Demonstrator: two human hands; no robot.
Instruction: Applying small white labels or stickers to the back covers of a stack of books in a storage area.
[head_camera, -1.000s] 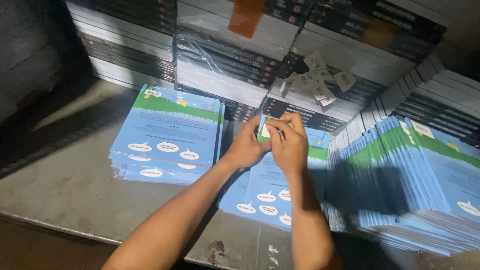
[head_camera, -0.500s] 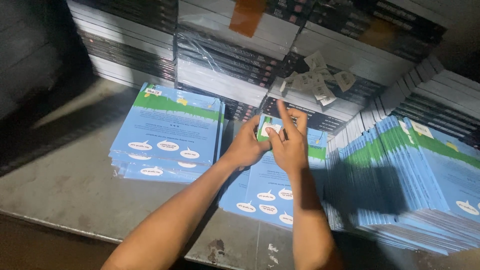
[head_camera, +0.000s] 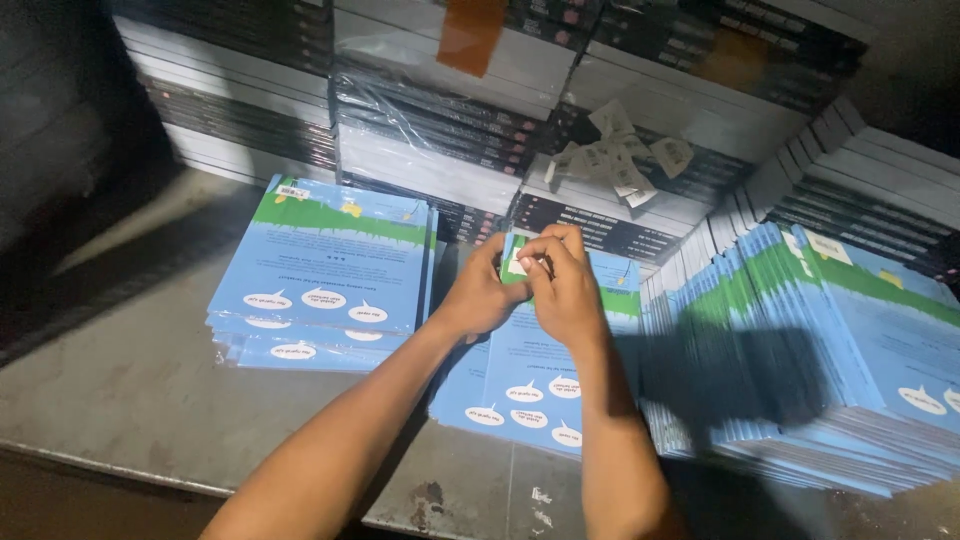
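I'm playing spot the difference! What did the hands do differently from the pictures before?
Very little moved. The right hand had a finger sticking up half a second ago; now it is curled down onto the small white sticker beside the left hand. Both hands stay on the middle book stack; the other stacks have not moved.

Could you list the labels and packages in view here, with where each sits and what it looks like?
Small white sticker: pinched between left hand and right hand, at the middle blue book's top corner.
Loose white stickers: heaped on the dark stacks behind.
Shrink-wrapped book bundle: back centre, glossy clear film.
Orange tape strip: top centre, on a white bundle.
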